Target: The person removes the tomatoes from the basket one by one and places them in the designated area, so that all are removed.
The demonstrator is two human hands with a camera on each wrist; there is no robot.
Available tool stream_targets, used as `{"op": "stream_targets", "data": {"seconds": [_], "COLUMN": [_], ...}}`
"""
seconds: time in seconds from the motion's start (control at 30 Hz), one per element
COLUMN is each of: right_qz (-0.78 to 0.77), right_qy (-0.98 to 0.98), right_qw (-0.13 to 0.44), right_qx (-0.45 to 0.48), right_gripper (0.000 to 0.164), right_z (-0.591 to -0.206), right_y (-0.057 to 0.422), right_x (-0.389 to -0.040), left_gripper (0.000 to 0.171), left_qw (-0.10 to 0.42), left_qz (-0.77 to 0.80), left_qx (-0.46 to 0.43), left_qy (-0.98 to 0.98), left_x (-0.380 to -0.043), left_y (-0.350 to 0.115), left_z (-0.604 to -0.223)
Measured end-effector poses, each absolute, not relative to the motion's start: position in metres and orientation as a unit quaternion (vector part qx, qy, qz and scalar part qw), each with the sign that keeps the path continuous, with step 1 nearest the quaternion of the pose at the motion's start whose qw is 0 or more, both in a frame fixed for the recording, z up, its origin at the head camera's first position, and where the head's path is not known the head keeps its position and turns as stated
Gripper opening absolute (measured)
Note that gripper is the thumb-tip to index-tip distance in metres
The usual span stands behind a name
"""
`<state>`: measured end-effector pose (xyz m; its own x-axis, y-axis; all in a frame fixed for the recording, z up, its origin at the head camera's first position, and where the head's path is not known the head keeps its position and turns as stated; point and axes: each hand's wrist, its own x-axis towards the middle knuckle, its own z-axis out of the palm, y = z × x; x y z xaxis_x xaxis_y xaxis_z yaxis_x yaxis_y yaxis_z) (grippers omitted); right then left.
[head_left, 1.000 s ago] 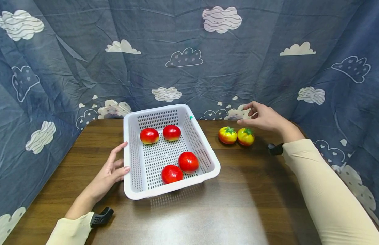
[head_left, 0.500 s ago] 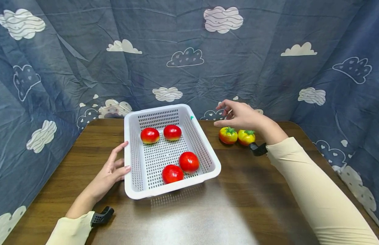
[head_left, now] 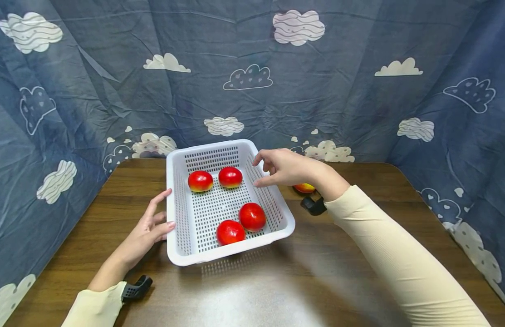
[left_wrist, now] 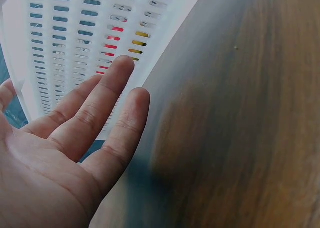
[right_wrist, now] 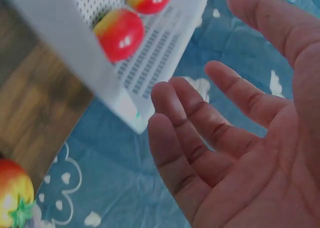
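A white perforated plastic basket stands on the wooden table. Inside it lie two pairs of glossy red fruits, one pair towards the back and a front pair; some show yellow undersides. My left hand touches the basket's left side with extended, slightly bent fingers. Over the basket's right rim hovers my right hand, fingers loosely bent, holding nothing. Right of the basket, a red-and-yellow tomato with a green leafy top lies on the table, mostly hidden behind my right wrist in the head view.
A dark blue cloth with white clouds hangs behind the table and along both sides. The brown wooden table runs out to the right and front of the basket. Each wrist wears a black strap.
My right hand has swept left from above the two tomatoes to the basket's right rim, its arm now covering most of them. My left hand and the basket stay in place.
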<state>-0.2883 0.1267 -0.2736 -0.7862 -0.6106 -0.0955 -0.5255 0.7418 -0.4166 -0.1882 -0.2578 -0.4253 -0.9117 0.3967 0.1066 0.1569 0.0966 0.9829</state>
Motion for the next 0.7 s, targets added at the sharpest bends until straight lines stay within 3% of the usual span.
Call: {"op": "stream_targets", "data": {"seconds": [0.7], "right_qz": [-0.1], "right_qy": [0.92], "right_qw": [0.223], "right_qx": [-0.307], "right_gripper": [0.045], "right_z": [-0.3], "right_y": [0.067], "right_x": [-0.283], "left_gripper": [0.081], "left_qw": [0.093], "left_qz": [0.646], "left_qx": [0.187], "left_qy": [0.735], "left_x": [-0.189], "left_y": [-0.258], "left_z": [-0.424]}}
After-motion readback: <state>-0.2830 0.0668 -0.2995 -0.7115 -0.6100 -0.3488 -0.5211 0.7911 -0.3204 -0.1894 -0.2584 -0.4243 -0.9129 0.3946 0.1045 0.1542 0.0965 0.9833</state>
